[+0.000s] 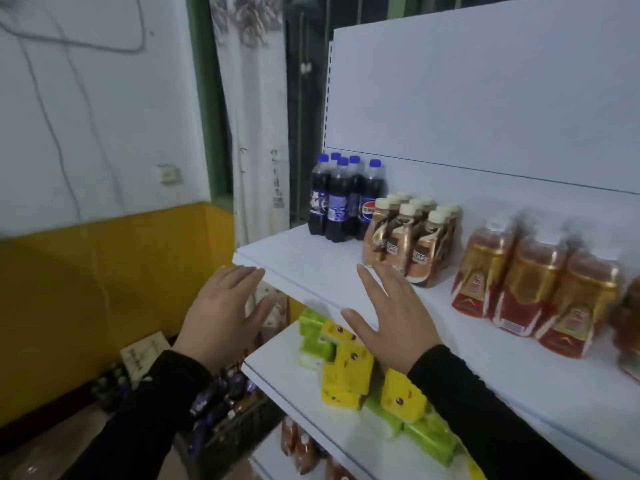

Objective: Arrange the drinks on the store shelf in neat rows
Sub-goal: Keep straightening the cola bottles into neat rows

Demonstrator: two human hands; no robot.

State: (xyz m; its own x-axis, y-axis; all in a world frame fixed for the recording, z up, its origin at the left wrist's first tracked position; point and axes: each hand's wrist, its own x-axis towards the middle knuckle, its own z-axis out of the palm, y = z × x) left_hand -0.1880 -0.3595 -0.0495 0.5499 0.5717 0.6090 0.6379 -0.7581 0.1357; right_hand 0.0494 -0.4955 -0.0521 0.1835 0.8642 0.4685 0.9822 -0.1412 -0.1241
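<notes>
We held both hands flat, fingers spread wide, gripping nothing: left hand [221, 310] off the shelf [311, 271] edge, right hand [391, 317] just before the coffee bottles [412, 240]; cola bottles [343, 199] beyond.

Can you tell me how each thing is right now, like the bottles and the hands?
Cola bottles: upright, capped, bunched at the top shelf's left end.
Coffee bottles: upright, capped, in short rows.
Red-and-gold bottles: upright, side by side, blurred.
Left hand: open, holding nothing.
Right hand: open, holding nothing, fingertips near the coffee bottles.
Yellow and green packs: jumbled on the lower shelf.
</notes>
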